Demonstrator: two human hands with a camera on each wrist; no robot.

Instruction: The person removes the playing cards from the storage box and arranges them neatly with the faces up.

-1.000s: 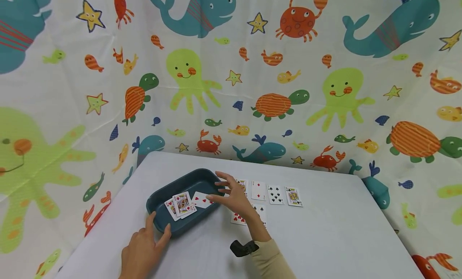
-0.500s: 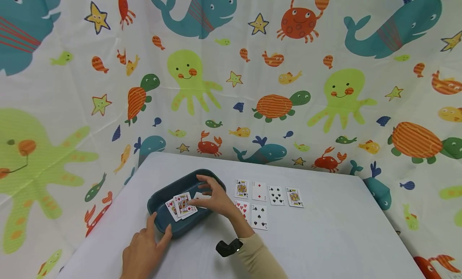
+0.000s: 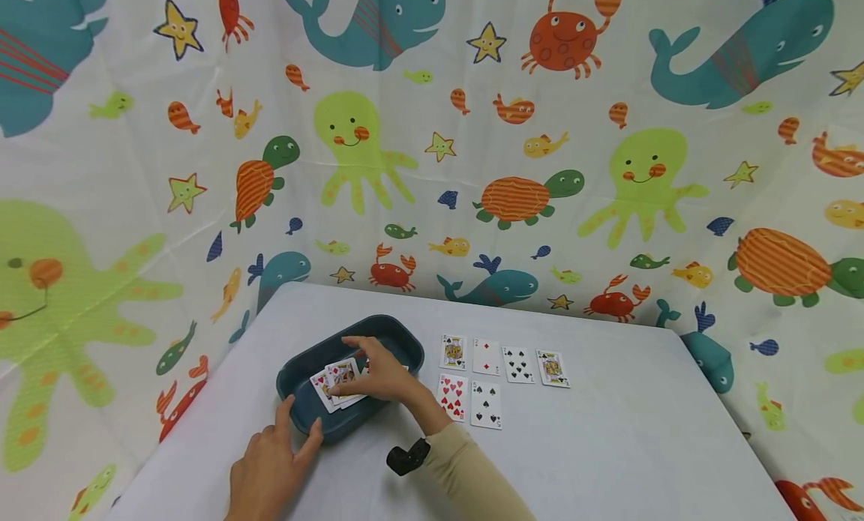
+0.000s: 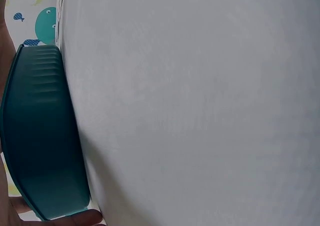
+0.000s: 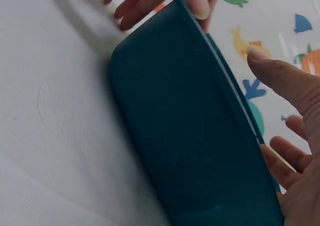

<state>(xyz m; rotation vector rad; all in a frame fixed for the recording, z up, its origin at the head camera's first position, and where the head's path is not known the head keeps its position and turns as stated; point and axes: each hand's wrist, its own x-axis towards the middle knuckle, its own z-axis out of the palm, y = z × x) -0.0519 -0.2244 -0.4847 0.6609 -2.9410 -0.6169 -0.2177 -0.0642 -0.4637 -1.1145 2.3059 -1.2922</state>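
A dark teal rectangular tray (image 3: 405, 333) stands at the left of the table. Several playing cards (image 3: 322, 390) lie in it, face up and overlapping. My left hand (image 3: 266, 468) holds the tray's near-left corner, thumb on one side and fingers on the other; its fingers (image 4: 82, 218) also show at the tray's end in the left wrist view. Above the cards hovers my right hand (image 3: 381, 375), thumb and fingers apart. In the right wrist view its thumb (image 5: 280, 79) stands clear of the rim. Part of the cards is hidden behind this hand.
Right of the tray, face-up cards lie in two rows: the upper includes a six of spades-like black card (image 3: 518, 365), the lower a red hearts card (image 3: 453, 397). White cloth covers the table (image 3: 621, 431). A sea-animal curtain (image 3: 432, 229) hangs behind.
My right hand has moved left and down, from the tray's right end to over the cards in its middle. The left hand stays at the corner. Cards on the table are uncovered.
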